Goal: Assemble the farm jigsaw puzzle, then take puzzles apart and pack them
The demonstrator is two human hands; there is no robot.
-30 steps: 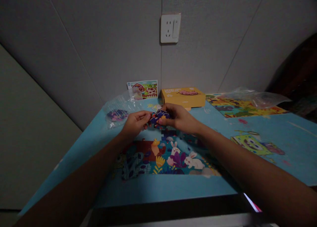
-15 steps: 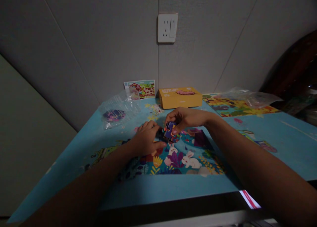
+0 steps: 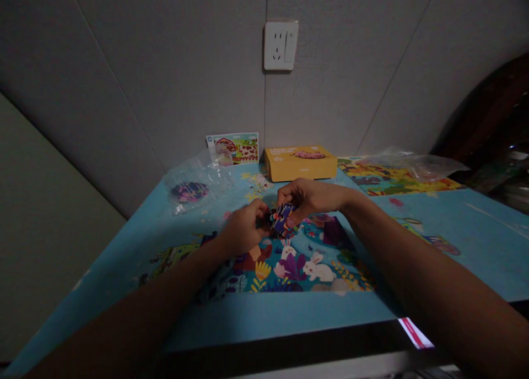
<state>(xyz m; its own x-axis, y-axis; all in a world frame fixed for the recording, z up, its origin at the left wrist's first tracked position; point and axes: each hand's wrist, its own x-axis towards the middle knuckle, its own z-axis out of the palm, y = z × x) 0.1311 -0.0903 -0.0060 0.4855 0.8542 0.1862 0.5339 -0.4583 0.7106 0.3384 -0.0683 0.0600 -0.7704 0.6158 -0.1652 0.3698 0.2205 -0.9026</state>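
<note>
Several jigsaw puzzle pieces (image 3: pixel 282 220), dark blue with orange and red bits, are stacked in my right hand (image 3: pixel 308 198), gripped between thumb and fingers. My left hand (image 3: pixel 244 227) is closed with its fingertips at the left edge of that stack, pinching a dark puzzle piece there; its outline is mostly hidden. Below both hands lies a partly joined jigsaw puzzle (image 3: pixel 308 285) showing white rabbits, flowers and a fox. My left hand and forearm cover its left part.
A yellow box (image 3: pixel 303 169) stands against the wall, beside a farm picture card (image 3: pixel 243 147). To the left, a clear plastic bag (image 3: pixel 194 191) holds purple pieces. Another yellow picture puzzle (image 3: pixel 382 183) lies at the right under clear plastic (image 3: pixel 421 167). The blue tabletop (image 3: pixel 289 315) has printed cartoons.
Both hands came down toward the puzzle with the pieces. My left hand spread low over the puzzle, then lifted and closed its fingers back at the stack. My right hand kept its hold.
</note>
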